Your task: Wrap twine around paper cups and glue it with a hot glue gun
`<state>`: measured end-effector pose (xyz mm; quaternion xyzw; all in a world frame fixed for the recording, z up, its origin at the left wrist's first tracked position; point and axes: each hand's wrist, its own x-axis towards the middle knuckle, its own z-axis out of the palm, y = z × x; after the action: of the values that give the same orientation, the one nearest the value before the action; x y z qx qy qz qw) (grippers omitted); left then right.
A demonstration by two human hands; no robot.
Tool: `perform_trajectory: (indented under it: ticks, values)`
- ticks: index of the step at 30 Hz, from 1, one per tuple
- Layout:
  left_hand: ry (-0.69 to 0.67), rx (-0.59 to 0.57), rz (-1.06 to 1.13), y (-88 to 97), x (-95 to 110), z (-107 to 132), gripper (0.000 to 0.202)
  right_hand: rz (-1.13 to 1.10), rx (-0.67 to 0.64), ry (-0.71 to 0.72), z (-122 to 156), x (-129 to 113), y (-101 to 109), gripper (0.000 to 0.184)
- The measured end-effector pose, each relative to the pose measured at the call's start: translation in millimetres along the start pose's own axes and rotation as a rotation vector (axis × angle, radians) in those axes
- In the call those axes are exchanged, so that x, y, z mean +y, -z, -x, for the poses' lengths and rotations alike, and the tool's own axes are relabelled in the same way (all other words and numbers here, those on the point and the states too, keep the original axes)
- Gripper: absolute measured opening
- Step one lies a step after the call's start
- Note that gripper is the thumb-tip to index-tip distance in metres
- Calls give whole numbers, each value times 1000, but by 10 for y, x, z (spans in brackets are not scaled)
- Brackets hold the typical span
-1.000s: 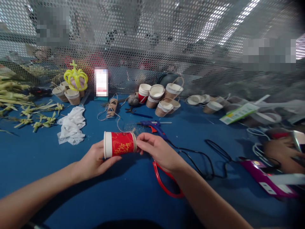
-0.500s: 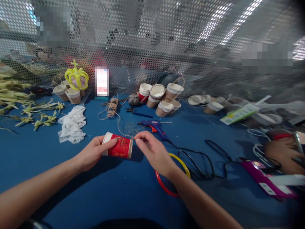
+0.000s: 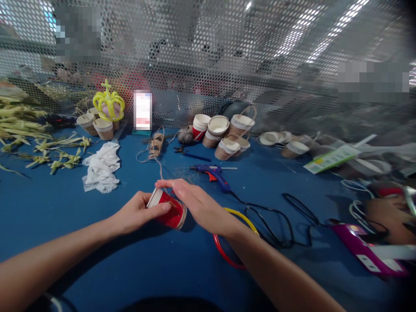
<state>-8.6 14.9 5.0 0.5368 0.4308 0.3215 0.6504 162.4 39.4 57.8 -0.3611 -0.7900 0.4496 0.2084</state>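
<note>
My left hand [image 3: 140,212] is closed around a red and white paper cup [image 3: 171,216], its thumb along the near side. The cup lies tilted, with its white rim to the left. Jute twine [image 3: 183,218] is wound around its base end. My right hand [image 3: 199,206] stretches flat over the far upper side of the cup, fingers straight and pointing left; whether they press on twine is hidden. A strand runs from behind these fingers to the twine bundle [image 3: 156,145] on the blue table [image 3: 136,268].
Beyond my hands lie a blue glue gun [image 3: 216,175] and pliers [image 3: 183,151]. Twine-wrapped cups [image 3: 225,148] stand at the back. White cloth [image 3: 102,167] lies left. A tape ring [image 3: 224,255] sits under my right forearm, a purple power strip [image 3: 354,245] right. Another person's hand [image 3: 370,214] shows there.
My right hand has gone from pinching the twine at the cup's base end to lying stretched across its far side. The cup has tilted, its base end now lower and nearer me.
</note>
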Motion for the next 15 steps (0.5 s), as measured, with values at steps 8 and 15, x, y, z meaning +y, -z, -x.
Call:
perform_trajectory:
  ticks: [8,15]
  values:
    - [3,-7,35,4,-53,-16,33,62,-52,103,-183,-87,8,37]
    - [46,82,90,-5,-100,-47,40,102,-72,129,-290,-30,-99,35]
